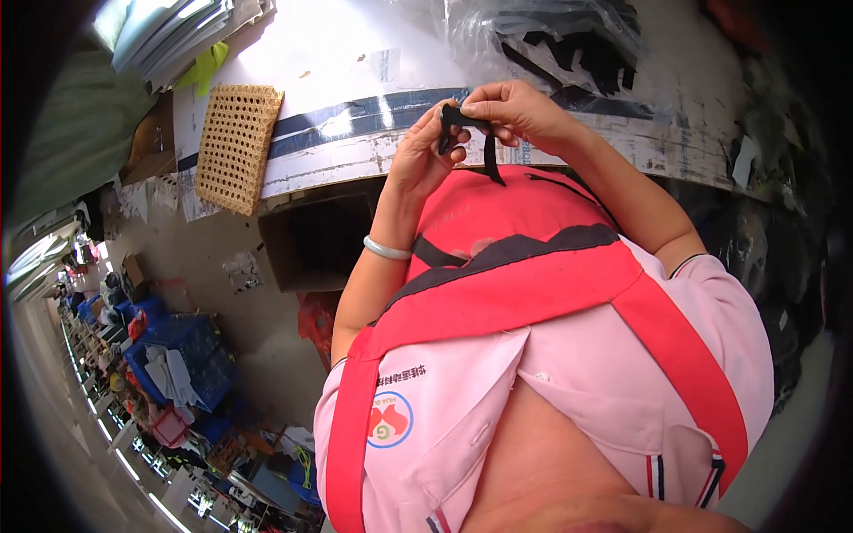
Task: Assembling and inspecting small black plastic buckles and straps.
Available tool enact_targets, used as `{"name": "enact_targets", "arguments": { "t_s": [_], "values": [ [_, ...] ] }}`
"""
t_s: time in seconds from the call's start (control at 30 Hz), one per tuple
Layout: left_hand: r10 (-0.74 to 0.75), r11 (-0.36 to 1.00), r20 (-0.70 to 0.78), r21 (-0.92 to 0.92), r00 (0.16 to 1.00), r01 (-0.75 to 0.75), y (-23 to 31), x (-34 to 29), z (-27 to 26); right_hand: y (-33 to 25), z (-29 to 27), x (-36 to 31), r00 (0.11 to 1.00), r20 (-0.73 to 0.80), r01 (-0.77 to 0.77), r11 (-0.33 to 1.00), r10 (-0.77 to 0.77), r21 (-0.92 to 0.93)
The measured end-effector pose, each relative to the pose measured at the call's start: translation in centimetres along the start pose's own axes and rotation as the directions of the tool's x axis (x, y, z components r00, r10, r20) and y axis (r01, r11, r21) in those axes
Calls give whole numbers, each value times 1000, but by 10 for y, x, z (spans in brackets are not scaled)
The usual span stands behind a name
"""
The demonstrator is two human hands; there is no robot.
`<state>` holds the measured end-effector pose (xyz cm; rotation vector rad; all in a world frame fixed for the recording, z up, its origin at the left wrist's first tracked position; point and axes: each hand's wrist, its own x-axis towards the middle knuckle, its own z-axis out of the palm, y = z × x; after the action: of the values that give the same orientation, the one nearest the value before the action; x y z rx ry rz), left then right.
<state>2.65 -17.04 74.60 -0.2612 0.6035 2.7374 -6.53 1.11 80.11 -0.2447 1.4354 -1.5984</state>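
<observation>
A narrow black fabric strap (491, 162) is held up in front of my red apron, close to the table's near edge. The fingers of my left hand (421, 153) are curled round one folded part of it. Thumb and forefinger of my right hand (522, 110) pinch it at the top, just beside the left fingertips. One loose end dangles below the right hand, over the apron. My fingers cover part of the strap, so how it is folded cannot be made out fully.
A woven cane panel (236, 147) overhangs the near edge of the table (346, 75) at left. Transparent plastic with black pieces (577, 58) lies at the back right, a stack of sheets (173, 40) at the back left. Blue crates (182, 351) stand on the floor.
</observation>
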Motion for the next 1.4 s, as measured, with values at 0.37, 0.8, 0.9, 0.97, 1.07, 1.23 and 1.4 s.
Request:
{"name": "enact_targets", "arguments": {
  "t_s": [0.37,0.8,0.9,0.97,1.07,1.23,1.4],
  "values": [
    [112,991,-85,90,990,-104,0,-9,-10,8,18,10,1000,10,4,996,-5,86],
    [53,996,-295,-53,954,-72,-2,-12,8,32,5,30,980,35,201,967,-198,-157],
    [157,985,-353,122,922,-121,-6,-14,1,31,6,29,973,28,225,925,-227,-307],
    [178,982,-368,124,913,-142,-6,-12,-1,27,21,20,747,-45,633,731,-663,-257],
    [346,923,-387,305,855,-235,-4,-12,14,-4,26,3,858,-42,492,843,-512,-219],
    [447,867,-398,412,801,-279,-11,-9,22,9,9,8,981,-79,147,945,-177,-291],
    [500,817,-343,492,795,-302,-20,-8,30,16,9,12,985,-114,98,967,-128,-234]
  ]
}}
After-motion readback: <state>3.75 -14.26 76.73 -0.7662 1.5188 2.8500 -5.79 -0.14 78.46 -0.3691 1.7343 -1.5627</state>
